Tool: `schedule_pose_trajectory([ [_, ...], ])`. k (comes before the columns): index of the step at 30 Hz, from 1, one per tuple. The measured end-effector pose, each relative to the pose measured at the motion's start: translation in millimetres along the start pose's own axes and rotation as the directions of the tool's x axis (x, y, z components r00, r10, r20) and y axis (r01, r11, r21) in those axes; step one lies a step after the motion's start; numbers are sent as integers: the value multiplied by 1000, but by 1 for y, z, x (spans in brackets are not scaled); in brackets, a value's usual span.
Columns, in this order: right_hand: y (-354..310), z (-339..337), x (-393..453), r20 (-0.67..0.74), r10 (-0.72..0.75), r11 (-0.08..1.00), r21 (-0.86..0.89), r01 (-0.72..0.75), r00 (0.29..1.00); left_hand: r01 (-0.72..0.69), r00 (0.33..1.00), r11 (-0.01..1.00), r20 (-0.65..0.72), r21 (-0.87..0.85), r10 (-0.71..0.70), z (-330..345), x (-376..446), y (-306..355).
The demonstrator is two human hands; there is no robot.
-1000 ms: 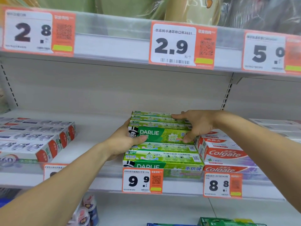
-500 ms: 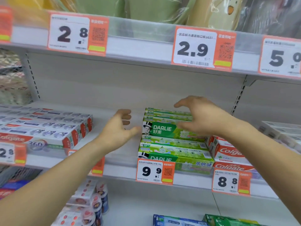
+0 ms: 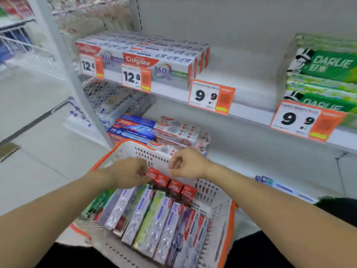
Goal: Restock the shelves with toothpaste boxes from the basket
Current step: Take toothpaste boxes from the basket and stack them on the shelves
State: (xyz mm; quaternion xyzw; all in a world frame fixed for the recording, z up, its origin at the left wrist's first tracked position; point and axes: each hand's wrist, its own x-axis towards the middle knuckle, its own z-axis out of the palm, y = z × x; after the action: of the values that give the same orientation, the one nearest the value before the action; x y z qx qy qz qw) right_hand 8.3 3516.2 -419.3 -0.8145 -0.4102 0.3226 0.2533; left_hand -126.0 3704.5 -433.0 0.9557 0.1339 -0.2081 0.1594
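A white basket with an orange rim [image 3: 133,149] sits low in front of me, filled with several toothpaste boxes [image 3: 154,219] lying side by side, red ends [image 3: 174,187] towards the shelves. My left hand [image 3: 125,176] is over the far end of the basket, its curled fingers on the red end of the leftmost box. My right hand [image 3: 186,164] hovers just to the right with fingers curled near the basket's far wall. Blur hides whether it holds anything. Green Darlie boxes [image 3: 328,66] are stacked on the shelf at upper right.
Colgate 360 boxes [image 3: 139,53] fill the shelf's left part. A bare stretch of shelf [image 3: 241,78] lies between them and the Darlie stack, above a 9.9 price tag [image 3: 211,96]. Blue and white boxes [image 3: 154,128] lie on the lower shelf behind the basket. Aisle floor [image 3: 34,132] is at left.
Both hands have left the Darlie stack on the shelf and dropped to the basket. My view has swung down and to the left.
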Motion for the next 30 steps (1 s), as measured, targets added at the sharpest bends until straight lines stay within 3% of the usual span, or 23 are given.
schedule_pose_trajectory([
  [3, 12, 40, 24, 119, 54, 997, -65, -47, 991, 150, 986, 988, 73, 19, -151, 49, -2, -45],
  [6, 21, 64, 45, 196, 71, 994, -101, -51, 978, 286, 958, 958, 2, 30, -287, 75, -7, -78],
  [9, 24, 81, 71, 213, 77, 996, -65, -65, 974, 460, 885, 888, -74, -9, -460, 87, -15, -107],
  [12, 21, 98, 97, 226, 60, 998, -3, -61, 972, 559, 828, 828, -17, -42, -560, 100, -22, -124],
  [16, 21, 123, 124, 245, 48, 998, 27, -57, 968, 600, 795, 797, -53, -73, -604, 117, -10, -126],
  [18, 22, 133, 133, 272, 41, 999, -18, -38, 962, 608, 793, 784, 51, -124, -607, 121, -3, -121],
  [20, 25, 139, 137, 351, 37, 984, -178, 28, 936, 598, 801, 771, 119, -220, -587, 124, -1, -120],
  [24, 39, 153, 129, 427, 87, 851, -502, 156, 900, 541, 826, 729, 106, -419, -553, 123, -5, -123],
  [27, 50, 162, 121, 442, 159, 848, -519, 107, 883, 499, 841, 638, 152, -586, -519, 124, -8, -120],
  [30, 50, 164, 124, 406, 152, 866, -494, 77, 901, 490, 852, 617, 189, -616, -488, 126, -13, -114],
])
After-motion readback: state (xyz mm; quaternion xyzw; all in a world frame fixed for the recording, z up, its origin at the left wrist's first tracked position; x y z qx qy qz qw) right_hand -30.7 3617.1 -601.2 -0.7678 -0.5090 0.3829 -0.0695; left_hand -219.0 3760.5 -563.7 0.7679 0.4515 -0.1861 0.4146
